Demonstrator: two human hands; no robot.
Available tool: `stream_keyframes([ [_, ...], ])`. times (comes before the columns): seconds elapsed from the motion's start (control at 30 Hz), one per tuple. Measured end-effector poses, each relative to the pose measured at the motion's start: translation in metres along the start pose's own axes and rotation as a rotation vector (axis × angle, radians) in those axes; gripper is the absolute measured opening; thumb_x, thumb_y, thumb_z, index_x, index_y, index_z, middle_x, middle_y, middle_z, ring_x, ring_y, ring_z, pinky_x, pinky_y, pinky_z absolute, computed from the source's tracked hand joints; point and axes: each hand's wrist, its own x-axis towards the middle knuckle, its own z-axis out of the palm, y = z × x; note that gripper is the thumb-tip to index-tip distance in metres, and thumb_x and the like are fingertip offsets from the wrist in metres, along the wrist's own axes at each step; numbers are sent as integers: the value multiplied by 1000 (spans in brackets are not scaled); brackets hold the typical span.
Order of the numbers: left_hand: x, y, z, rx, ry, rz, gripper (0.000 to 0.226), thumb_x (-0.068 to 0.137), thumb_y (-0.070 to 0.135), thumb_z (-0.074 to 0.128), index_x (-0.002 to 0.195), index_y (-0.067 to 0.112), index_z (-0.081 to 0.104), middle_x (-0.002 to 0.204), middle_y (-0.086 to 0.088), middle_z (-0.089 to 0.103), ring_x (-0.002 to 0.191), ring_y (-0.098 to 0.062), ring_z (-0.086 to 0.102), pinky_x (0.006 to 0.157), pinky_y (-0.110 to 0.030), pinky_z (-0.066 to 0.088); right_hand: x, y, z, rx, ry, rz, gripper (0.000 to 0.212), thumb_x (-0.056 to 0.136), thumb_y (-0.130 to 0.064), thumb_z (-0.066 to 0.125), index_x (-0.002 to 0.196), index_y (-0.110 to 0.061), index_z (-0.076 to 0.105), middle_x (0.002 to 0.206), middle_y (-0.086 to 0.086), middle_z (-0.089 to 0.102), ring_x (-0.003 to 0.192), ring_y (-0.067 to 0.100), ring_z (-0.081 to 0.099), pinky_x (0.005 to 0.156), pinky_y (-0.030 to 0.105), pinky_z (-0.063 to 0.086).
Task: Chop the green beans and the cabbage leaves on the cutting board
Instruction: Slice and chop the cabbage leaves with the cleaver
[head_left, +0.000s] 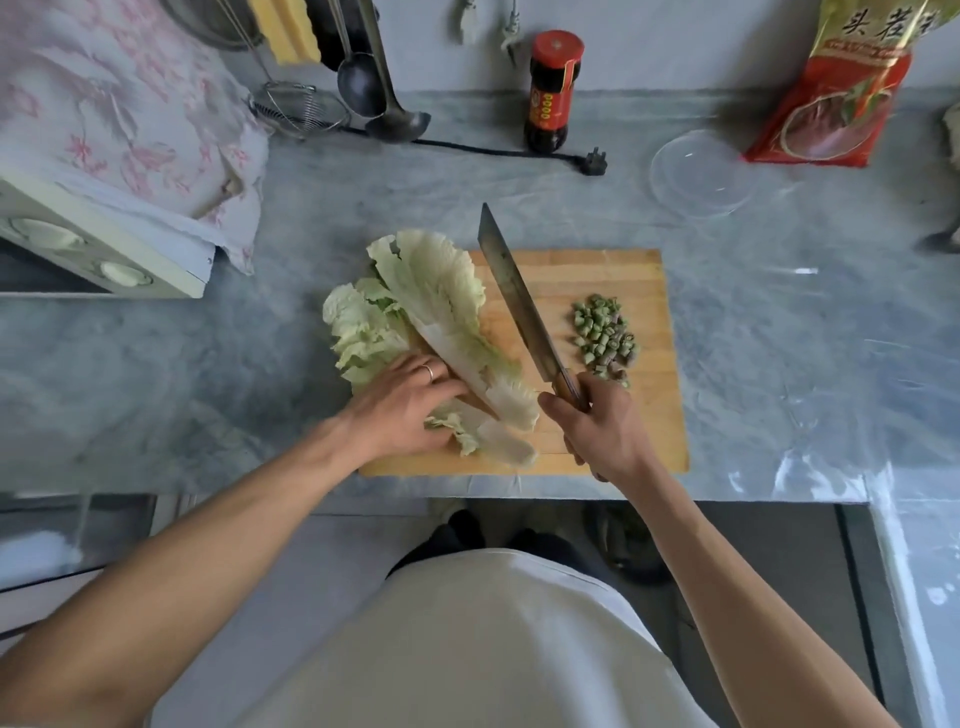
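Your left hand presses flat on the cabbage leaves at the left side of the cutting board. Your right hand grips the knife beside them, and the chopped green beans lie on the right.

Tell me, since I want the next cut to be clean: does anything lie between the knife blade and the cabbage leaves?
Nothing visible does. The knife, gripped by the right hand, is just right of the cabbage leaves, with only bare cutting board beside it. The left hand presses the leaves near their stem ends, and the chopped green beans lie on the blade's far side.
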Motion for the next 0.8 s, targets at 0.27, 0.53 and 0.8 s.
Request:
stream_keyframes([
  [0.27, -10, 36, 14, -147, 76, -103, 42, 74, 40, 76, 114, 26, 72, 103, 2, 59, 92, -23, 59, 77, -32, 50, -1, 3, -15, 14, 0, -25, 38, 91, -24, 65, 83, 10, 48, 58, 15, 55, 38, 17, 46, 34, 22, 34],
  [0.53, 24, 96, 35, -250, 203, -136, 45, 75, 32, 78, 118, 19, 71, 105, -4, 68, 99, -25, 65, 77, -34, 57, -5, 10, -37, 13, 50, -18, 38, 91, -25, 65, 80, 8, 48, 57, 15, 54, 32, 12, 40, 33, 23, 33],
  [0.8, 37, 72, -1, -435, 282, -165, 43, 91, 44, 58, 120, 13, 65, 114, -1, 67, 102, -15, 63, 85, -34, 55, -3, 12, -40, -7, 44, -2, 34, 93, -28, 64, 80, 2, 52, 55, 12, 57, 31, 12, 41, 34, 24, 35],
])
